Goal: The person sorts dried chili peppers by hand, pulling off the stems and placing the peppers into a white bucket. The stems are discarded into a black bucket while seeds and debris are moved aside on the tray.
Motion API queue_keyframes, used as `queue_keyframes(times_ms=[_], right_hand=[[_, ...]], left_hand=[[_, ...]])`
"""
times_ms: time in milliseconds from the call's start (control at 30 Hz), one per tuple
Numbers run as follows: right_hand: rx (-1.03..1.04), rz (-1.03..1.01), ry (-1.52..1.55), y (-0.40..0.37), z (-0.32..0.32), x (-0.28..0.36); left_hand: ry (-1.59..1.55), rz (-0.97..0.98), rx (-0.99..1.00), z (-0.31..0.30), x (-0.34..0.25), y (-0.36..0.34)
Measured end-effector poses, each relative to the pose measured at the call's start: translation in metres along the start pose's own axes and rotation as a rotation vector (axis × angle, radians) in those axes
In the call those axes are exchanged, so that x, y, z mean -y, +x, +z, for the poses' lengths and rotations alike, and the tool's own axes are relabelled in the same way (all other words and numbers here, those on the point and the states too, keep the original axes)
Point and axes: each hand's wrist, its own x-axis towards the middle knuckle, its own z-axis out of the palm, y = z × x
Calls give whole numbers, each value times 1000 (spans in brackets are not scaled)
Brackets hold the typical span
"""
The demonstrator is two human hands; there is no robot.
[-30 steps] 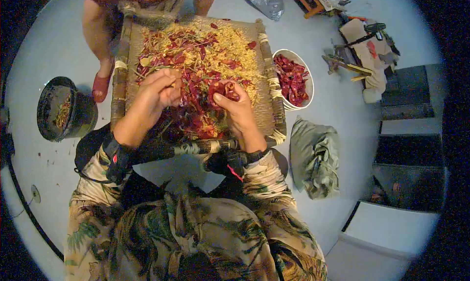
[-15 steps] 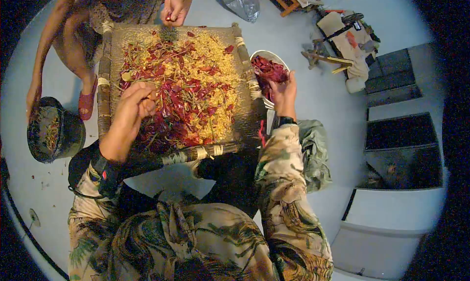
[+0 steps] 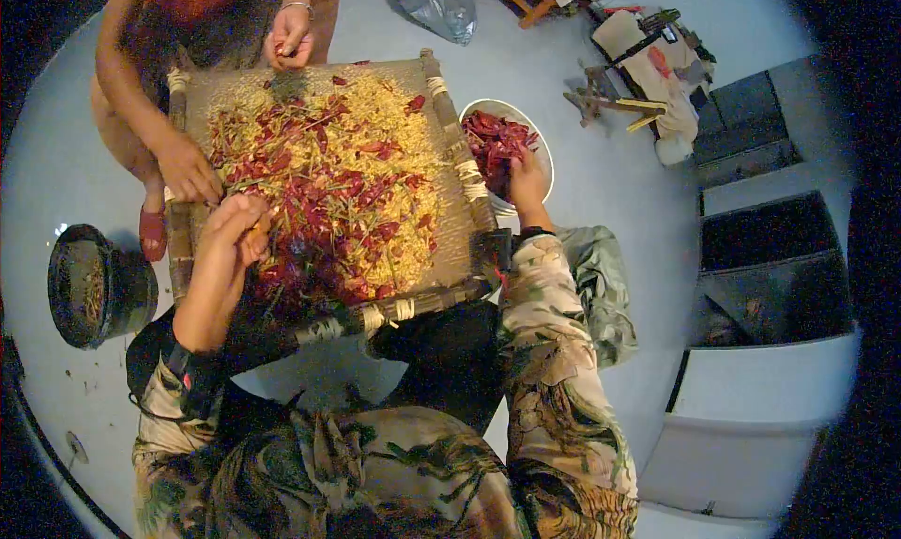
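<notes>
A woven tray [image 3: 469, 222] before me carries a heap of dried red chillies [image 3: 328, 192] mixed with yellow seeds and stems. My left hand [image 3: 235, 227] rests at the tray's left side, fingers pinched on a small stem piece. My right hand [image 3: 526, 180] reaches over the white bowl [image 3: 542, 149] of red chilli pieces to the right of the tray; whether it holds anything is hidden. Across the tray another person's hands [image 3: 188, 168] work at its far and left edges.
A dark bucket [image 3: 94, 284] with stems stands on the floor at the left. A grey-green cloth bundle [image 3: 605, 285] lies right of the tray. Wooden tools and clutter [image 3: 638, 79] sit at the back right, a plastic bag [image 3: 436, 4] at the back, dark steps [image 3: 770, 276] to the right.
My right hand left the chilli heap and went right to the white bowl. My left hand slid towards the tray's left edge. The other person's hand came down onto the tray's left side.
</notes>
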Motion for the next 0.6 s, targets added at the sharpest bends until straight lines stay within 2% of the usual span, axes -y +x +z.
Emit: queue_keyframes(times_ms=[100, 267, 400, 600], right_hand=[[81, -195, -203, 8, 5, 12], [340, -175, -296, 16, 27, 6], [510, -109, -223, 22, 36, -10], [606, -249, -87, 13, 68, -62]], left_hand=[[6, -29, -36, 9, -2, -2], [104, -11, -51, -1, 10, 8], [171, -30, -113, 11, 11, 6], [197, -131, -139, 10, 23, 11]])
